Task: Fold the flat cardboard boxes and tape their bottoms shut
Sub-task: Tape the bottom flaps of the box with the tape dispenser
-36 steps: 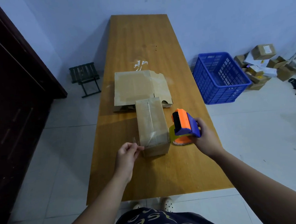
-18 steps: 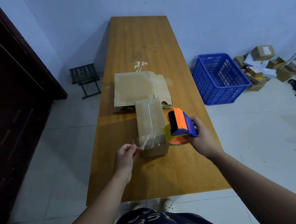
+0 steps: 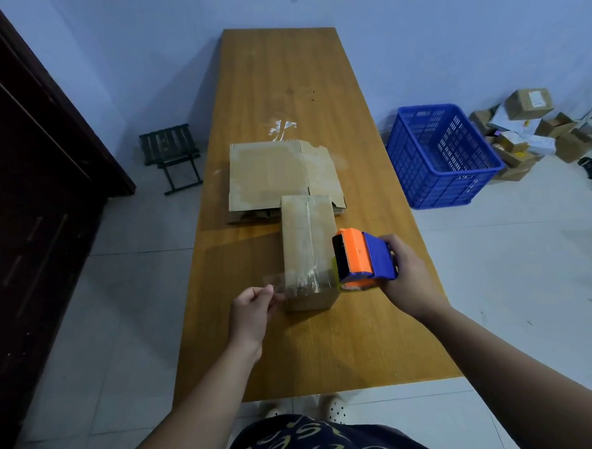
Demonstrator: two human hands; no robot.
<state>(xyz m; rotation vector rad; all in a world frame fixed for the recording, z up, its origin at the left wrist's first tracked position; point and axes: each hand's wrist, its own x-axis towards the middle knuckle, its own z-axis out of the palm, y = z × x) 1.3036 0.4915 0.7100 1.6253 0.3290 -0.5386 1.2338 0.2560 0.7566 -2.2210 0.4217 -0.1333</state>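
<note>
Since a second ago the tape gun (image 3: 365, 258) has slid closer to the folded box (image 3: 307, 244), and a clear strip of tape (image 3: 302, 281) now stretches across the box's near end. The right hand (image 3: 407, 277) is wrapped around the tape gun's handle. The left hand (image 3: 254, 312) pinches the loose end of the tape.

The box sits on the bench (image 3: 280, 87), near the front, right beside the tape gun. One long strip already runs down its middle, so I think this box is nearly done. Behind it lies a pile of flat cardboard (image 3: 271, 170), not folded yet.

On the floor are a blue crate (image 3: 442, 155), some small boxes (image 3: 528, 104) and a little stool (image 3: 171, 155).
</note>
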